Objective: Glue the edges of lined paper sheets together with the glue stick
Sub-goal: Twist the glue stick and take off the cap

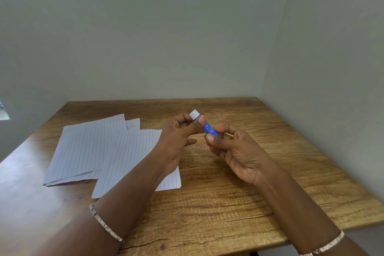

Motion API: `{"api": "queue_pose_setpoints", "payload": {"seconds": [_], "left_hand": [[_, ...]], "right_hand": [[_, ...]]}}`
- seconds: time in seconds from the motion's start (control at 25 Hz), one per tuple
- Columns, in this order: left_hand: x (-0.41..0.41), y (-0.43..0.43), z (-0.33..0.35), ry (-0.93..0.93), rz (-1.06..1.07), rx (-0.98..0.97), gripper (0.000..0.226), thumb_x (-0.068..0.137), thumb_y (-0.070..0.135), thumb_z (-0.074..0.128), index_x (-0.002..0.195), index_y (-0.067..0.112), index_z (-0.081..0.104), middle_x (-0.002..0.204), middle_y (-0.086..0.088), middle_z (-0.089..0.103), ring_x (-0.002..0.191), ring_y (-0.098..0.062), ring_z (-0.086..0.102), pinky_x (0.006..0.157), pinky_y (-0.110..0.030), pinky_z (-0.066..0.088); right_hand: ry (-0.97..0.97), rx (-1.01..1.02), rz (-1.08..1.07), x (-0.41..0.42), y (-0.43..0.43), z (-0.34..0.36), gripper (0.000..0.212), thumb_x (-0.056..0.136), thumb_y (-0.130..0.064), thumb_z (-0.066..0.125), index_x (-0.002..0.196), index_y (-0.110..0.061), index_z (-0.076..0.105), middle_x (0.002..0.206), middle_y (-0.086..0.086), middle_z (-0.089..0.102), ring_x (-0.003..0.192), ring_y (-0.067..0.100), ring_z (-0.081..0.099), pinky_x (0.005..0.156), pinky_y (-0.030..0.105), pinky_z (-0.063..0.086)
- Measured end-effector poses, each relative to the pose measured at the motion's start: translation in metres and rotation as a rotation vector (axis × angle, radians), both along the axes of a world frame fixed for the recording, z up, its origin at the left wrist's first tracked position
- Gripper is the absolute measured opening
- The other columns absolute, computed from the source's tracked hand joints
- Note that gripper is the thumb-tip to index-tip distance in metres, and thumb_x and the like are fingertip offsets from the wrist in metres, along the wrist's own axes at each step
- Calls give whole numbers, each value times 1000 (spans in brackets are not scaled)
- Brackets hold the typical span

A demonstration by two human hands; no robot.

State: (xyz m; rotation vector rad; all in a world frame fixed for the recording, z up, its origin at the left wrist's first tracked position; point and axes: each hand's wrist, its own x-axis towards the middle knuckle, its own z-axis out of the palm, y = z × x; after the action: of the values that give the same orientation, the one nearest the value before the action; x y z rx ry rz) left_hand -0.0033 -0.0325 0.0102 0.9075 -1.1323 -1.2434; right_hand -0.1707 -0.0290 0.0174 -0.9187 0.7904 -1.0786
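At center frame, both hands hold a blue glue stick [207, 127] above the wooden counter [239, 193]. Fingers of the left hand [178, 137] pinch its white-capped upper end; the right hand [234, 151] pinches the lower barrel. Lined paper sheets [99, 151] lie overlapped on the counter at center left, partly under the left wrist.

Both hands, left [178, 141] and right [234, 149], pinch the capped glue stick [204, 123] above the table [239, 193].

Lined paper sheets [87, 151] are spreading over the worktop's [249, 193] left half; bare wood is running open to the right and front, while walls [187, 37] are closing off the back and right edges.
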Motion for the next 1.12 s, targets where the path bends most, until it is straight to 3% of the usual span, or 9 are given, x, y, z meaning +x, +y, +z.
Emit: {"api": "queue_pose_setpoints", "payload": {"seconds": [0.08,0.28,0.36,0.44,0.56,0.68,0.8,0.92,1.12], "left_hand": [[-1,1,0,3,2,3,40,73,39,75,101,12,66,92,-1,74,88,-7,70,84,-37,46],[3,-1,2,34,-1,-3,39,71,38,76,99,12,66,90,-1,72,86,-9,69,85,-37,46],[4,-1,3,34,-2,-9,40,71,38,76,99,12,66,89,0,72,86,-9,68,85,-37,46],[4,-1,3,26,4,-17,38,72,38,75,99,12,66,89,0,73,86,-9,68,84,-37,47],[3,0,2,4,18,-26,32,74,37,75,94,14,66,90,-2,73,87,-10,69,82,-36,47],[3,0,2,2,23,-26,31,73,36,75,92,15,66,87,-1,74,85,-9,69,82,-35,47],[4,-1,3,16,16,-25,30,73,36,74,93,14,66,85,2,73,83,-7,69,80,-34,46],[5,-2,2,16,14,-30,34,74,37,74,97,13,67,89,0,73,85,-9,68,82,-35,46],[2,-1,1,2,22,-22,33,72,38,75,94,14,67,88,-1,74,86,-9,69,82,-35,47]], "right_hand": [[2,45,25,-1,1,3,35,66,1,79,95,-12,63,89,11,70,71,14,69,69,25,60],[-62,257,106,-1,3,9,38,91,-36,69,106,-1,67,85,19,74,68,20,72,60,26,62],[-114,270,95,1,2,7,26,96,-24,63,101,1,67,80,19,74,62,18,72,55,24,61],[-183,233,81,1,1,6,13,87,-9,68,95,1,68,88,19,74,71,18,74,65,24,63],[-140,120,46,-2,-1,4,20,73,3,72,92,-2,67,100,17,70,86,20,71,80,27,63],[-97,162,84,-2,1,5,19,79,-8,76,96,-2,70,101,21,71,92,24,71,86,32,62],[-73,250,98,0,2,6,35,93,-32,67,103,2,71,87,21,74,78,23,74,71,29,65],[-96,216,71,1,0,5,21,94,-18,65,99,2,68,81,17,73,67,16,71,60,20,60],[-105,120,39,-3,-2,3,16,75,0,73,89,-6,68,95,13,70,82,17,69,77,24,62]]}}
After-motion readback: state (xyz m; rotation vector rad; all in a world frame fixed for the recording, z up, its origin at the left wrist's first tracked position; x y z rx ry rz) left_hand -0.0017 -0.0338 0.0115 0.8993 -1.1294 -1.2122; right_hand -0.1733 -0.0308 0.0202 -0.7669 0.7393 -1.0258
